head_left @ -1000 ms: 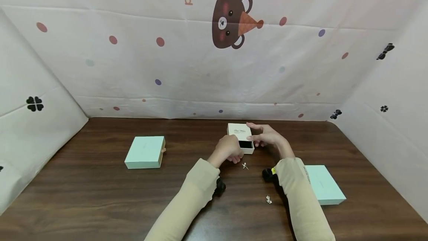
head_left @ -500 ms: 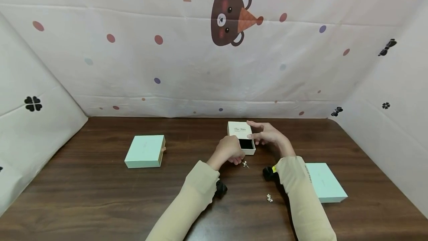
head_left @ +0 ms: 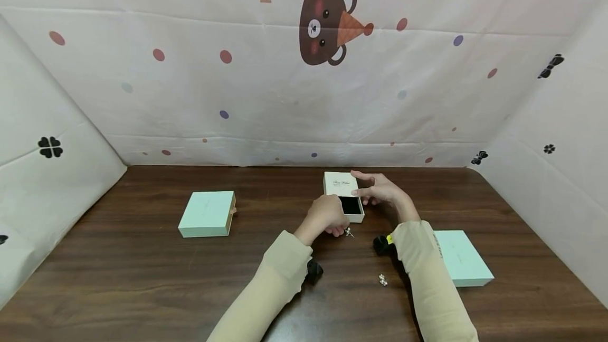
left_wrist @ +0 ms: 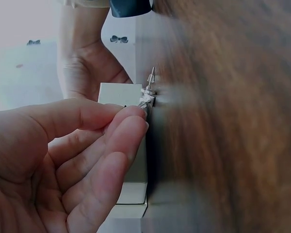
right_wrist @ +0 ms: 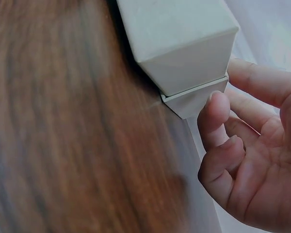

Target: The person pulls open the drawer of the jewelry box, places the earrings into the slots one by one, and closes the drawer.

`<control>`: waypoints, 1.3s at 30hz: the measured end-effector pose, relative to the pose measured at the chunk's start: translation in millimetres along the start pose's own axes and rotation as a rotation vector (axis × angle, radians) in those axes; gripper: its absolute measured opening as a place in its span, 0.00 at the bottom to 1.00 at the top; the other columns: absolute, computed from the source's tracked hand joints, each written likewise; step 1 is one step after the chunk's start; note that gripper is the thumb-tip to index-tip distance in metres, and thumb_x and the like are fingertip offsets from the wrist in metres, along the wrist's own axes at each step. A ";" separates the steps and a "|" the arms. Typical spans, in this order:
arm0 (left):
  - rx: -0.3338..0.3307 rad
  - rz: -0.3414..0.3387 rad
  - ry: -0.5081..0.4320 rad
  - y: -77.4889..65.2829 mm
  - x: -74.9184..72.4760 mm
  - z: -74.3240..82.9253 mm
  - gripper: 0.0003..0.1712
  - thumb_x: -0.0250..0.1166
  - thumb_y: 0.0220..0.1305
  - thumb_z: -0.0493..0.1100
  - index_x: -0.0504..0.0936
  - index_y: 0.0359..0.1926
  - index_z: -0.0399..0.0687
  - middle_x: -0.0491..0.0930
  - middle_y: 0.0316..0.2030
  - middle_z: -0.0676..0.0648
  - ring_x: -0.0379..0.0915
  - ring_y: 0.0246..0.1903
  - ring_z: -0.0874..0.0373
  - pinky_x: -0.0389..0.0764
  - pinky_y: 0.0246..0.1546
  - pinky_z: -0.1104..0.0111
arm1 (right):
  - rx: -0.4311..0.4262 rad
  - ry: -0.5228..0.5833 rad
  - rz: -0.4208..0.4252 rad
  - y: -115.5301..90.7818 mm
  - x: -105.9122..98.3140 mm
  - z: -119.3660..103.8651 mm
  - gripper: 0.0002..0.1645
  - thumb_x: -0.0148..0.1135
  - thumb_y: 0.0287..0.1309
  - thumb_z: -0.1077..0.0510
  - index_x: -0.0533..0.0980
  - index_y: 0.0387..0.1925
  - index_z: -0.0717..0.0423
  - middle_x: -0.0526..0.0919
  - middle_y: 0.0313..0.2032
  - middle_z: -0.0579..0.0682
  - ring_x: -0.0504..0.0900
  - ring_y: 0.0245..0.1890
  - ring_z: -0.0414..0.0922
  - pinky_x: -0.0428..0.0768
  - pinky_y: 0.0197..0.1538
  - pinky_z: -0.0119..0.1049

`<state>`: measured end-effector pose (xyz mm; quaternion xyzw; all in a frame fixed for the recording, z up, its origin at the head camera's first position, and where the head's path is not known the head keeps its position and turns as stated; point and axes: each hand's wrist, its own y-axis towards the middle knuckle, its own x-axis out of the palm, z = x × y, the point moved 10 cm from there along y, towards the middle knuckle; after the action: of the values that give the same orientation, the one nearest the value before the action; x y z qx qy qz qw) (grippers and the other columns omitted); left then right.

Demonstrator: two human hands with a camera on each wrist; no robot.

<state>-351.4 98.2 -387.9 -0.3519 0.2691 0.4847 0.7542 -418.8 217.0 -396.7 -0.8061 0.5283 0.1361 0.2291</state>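
Observation:
A small white drawer box (head_left: 339,184) with dark lettering stands near the table's back edge. Its drawer (head_left: 351,205), black inside, is pulled partway out toward me. My left hand (head_left: 326,212) pinches the drawer at its front left; the exact spot is hidden behind thumb and forefinger. My right hand (head_left: 381,192) grips the outer sleeve from the right, between thumb and forefinger. In the left wrist view a silver earring-like piece (left_wrist: 148,94) with a thin post lies beside my left fingertips. A second small silver piece (head_left: 382,279) lies nearer to me on the table.
A mint-green box (head_left: 206,214) with a small pull tab sits on the left of the brown table (head_left: 142,278). Another mint-green box (head_left: 462,257) lies to the right, partly behind the right sleeve. A patterned cloth (head_left: 266,83) hangs behind the table.
The drawer has slid a little farther out toward me, with my left hand pulling back slightly. My right hand keeps its place on the sleeve. The silver pieces stay where they were.

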 end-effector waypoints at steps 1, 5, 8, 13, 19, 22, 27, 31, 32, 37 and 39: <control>0.003 0.002 0.010 -0.6 0.0 0.4 0.15 0.65 0.52 0.37 0.80 0.11 0.43 0.77 0.09 0.50 0.76 0.12 0.62 0.75 0.15 0.73 | 0.002 0.002 0.002 0.2 0.1 0.3 0.41 0.64 0.53 0.57 0.57 0.67 0.48 0.75 0.19 0.49 0.72 0.17 0.40 0.69 0.20 0.31; 0.009 0.014 0.033 -3.8 -0.5 1.9 0.15 0.65 0.53 0.38 0.79 0.11 0.44 0.77 0.09 0.51 0.76 0.12 0.62 0.75 0.15 0.73 | 0.007 0.012 0.003 0.5 0.1 0.8 0.42 0.64 0.53 0.57 0.57 0.67 0.49 0.75 0.26 0.51 0.72 0.18 0.39 0.70 0.21 0.31; 0.015 0.022 0.051 -6.7 -0.5 3.3 0.16 0.65 0.53 0.39 0.79 0.11 0.44 0.77 0.09 0.51 0.76 0.12 0.62 0.74 0.14 0.73 | 0.008 0.009 0.003 -0.1 -0.3 0.3 0.42 0.64 0.53 0.57 0.57 0.67 0.49 0.74 0.29 0.52 0.73 0.18 0.40 0.70 0.21 0.31; 0.042 0.023 0.077 -7.6 1.3 8.0 0.16 0.65 0.54 0.39 0.79 0.11 0.44 0.76 0.09 0.51 0.76 0.12 0.62 0.72 0.13 0.74 | 0.009 -0.009 0.013 -2.5 -4.0 0.7 0.41 0.63 0.54 0.56 0.57 0.67 0.48 0.74 0.26 0.51 0.72 0.19 0.41 0.68 0.21 0.31; 0.058 0.015 0.106 -8.4 3.3 10.3 0.16 0.67 0.52 0.42 0.80 0.10 0.46 0.76 0.09 0.52 0.76 0.13 0.62 0.72 0.13 0.73 | 0.012 0.000 0.008 -1.4 -3.7 3.0 0.41 0.64 0.53 0.56 0.57 0.67 0.47 0.74 0.27 0.51 0.73 0.19 0.40 0.68 0.21 0.31; 0.096 0.011 0.167 -9.3 4.5 13.1 0.15 0.69 0.51 0.43 0.81 0.10 0.48 0.76 0.09 0.53 0.75 0.13 0.62 0.71 0.13 0.73 | 0.005 0.001 0.005 -0.6 -1.7 2.7 0.41 0.64 0.54 0.56 0.57 0.67 0.47 0.74 0.27 0.51 0.73 0.19 0.40 0.68 0.21 0.30; 0.174 0.018 0.243 -12.1 4.5 18.2 0.15 0.67 0.50 0.38 0.81 0.10 0.49 0.76 0.08 0.52 0.72 0.12 0.62 0.68 0.13 0.73 | 0.004 0.013 0.003 -0.4 0.8 1.5 0.41 0.64 0.53 0.56 0.57 0.67 0.47 0.74 0.22 0.49 0.72 0.18 0.40 0.69 0.21 0.31; 0.194 0.029 0.277 -13.0 4.4 20.5 0.18 0.65 0.52 0.36 0.79 0.08 0.48 0.72 0.05 0.53 0.67 0.09 0.62 0.65 0.11 0.73 | 0.000 0.039 -0.010 -5.5 3.0 -6.4 0.42 0.64 0.53 0.58 0.57 0.67 0.51 0.74 0.20 0.50 0.72 0.18 0.41 0.69 0.21 0.32; 0.192 0.034 0.288 -12.9 4.3 20.7 0.18 0.65 0.52 0.37 0.78 0.07 0.48 0.70 0.05 0.53 0.66 0.08 0.62 0.64 0.11 0.73 | 0.000 0.042 -0.015 -7.2 3.9 -9.0 0.42 0.64 0.53 0.58 0.56 0.67 0.52 0.75 0.21 0.51 0.72 0.18 0.41 0.69 0.21 0.32; 0.178 0.039 0.343 -14.4 3.8 23.2 0.21 0.65 0.52 0.36 0.74 0.05 0.48 0.66 0.03 0.53 0.61 0.07 0.62 0.61 0.08 0.74 | 0.019 0.068 -0.015 -8.9 4.1 -9.1 0.42 0.63 0.53 0.60 0.56 0.67 0.52 0.74 0.21 0.53 0.71 0.17 0.42 0.70 0.22 0.33; 0.180 0.035 0.350 -15.1 3.6 24.8 0.21 0.64 0.52 0.35 0.73 0.05 0.48 0.65 0.02 0.53 0.59 0.06 0.62 0.60 0.07 0.74 | 0.023 0.068 -0.004 -5.6 1.8 -3.6 0.42 0.64 0.53 0.59 0.57 0.67 0.50 0.74 0.22 0.53 0.71 0.17 0.41 0.70 0.21 0.32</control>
<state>-334.5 115.5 -371.6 -0.3571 0.4444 0.4034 0.7157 -413.1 215.6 -393.2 -0.8087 0.5356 0.1019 0.2206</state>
